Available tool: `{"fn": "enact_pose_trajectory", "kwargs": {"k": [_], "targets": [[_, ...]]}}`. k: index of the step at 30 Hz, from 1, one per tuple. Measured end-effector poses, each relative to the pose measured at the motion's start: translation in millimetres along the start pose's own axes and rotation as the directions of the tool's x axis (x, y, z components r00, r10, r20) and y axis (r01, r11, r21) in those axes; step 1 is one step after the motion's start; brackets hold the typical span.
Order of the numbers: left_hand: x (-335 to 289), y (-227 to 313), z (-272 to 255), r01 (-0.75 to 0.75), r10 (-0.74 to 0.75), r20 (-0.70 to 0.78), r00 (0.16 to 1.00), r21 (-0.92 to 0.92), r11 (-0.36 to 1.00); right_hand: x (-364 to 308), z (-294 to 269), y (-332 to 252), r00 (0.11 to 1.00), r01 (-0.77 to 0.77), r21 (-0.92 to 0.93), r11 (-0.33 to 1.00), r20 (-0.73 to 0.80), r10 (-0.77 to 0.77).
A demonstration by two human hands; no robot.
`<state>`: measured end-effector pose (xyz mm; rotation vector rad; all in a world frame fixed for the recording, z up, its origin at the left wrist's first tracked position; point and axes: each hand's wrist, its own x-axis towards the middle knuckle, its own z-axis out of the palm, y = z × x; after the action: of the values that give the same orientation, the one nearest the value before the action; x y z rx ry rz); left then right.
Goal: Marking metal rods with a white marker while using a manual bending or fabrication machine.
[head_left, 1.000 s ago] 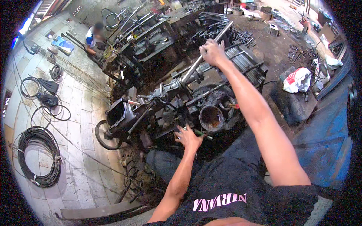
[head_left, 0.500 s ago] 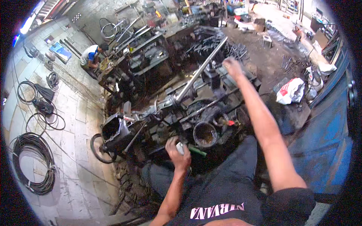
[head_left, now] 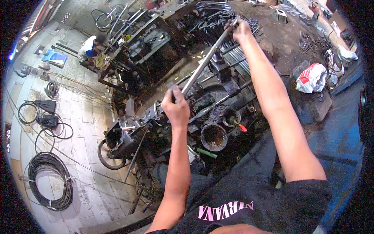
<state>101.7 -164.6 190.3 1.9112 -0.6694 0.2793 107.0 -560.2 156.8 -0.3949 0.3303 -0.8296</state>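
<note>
A long metal bar [head_left: 206,61] slants across the machine [head_left: 230,86] in front of me, far end raised to the upper right. My right hand [head_left: 241,32] is closed around that far end. Beside the bar's lower end, my left hand [head_left: 176,107] has its thumb and fingers closed on a small grey block [head_left: 171,85]. Whether this hand also touches the bar is hard to tell. Below and right of it, a round tin [head_left: 214,137] with brownish liquid stands on the machine, next to a smaller cup [head_left: 232,117] with a red-handled brush [head_left: 242,128].
A green stick [head_left: 206,153] lies near my lap. Many metal rods [head_left: 212,19] are heaped beyond the machine. At the right are a white and red plastic bag [head_left: 311,77] and a blue metal panel [head_left: 335,146]. Coiled cable [head_left: 50,181] lies at left; another person [head_left: 89,50] works farther back.
My left hand has risen from near my lap to the bar's lower end. My right hand has moved up and closed on the bar's far end. The view has shifted slightly.
</note>
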Motion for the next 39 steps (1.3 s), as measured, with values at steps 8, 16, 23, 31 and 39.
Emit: {"fn": "enact_pose_trajectory", "kwargs": {"k": [8,16,23,31,39], "targets": [[4,20,28,0.237,-0.216,0.194,0.957,-0.952,0.195,58,-16,6,0.993,0.099,0.020,0.995,-0.067,-0.098],[-7,23,48,0.055,0.043,0.061,0.997,-0.989,0.137,86,-14,7,0.961,0.057,-0.324,0.944,-0.239,-0.139],[-15,13,46,0.060,-0.055,0.053,0.997,-0.990,0.127,82,-11,9,0.946,0.107,-0.325,0.939,-0.257,-0.197],[-1,50,3,0.588,-0.322,0.501,0.803,-0.582,0.562,49,-9,1,0.995,-0.027,-0.194,0.981,-0.104,0.006],[56,102,26,0.171,-0.554,0.450,0.701,0.648,0.742,54,12,-19,0.906,-0.366,-0.177,0.914,-0.290,0.306]]}}
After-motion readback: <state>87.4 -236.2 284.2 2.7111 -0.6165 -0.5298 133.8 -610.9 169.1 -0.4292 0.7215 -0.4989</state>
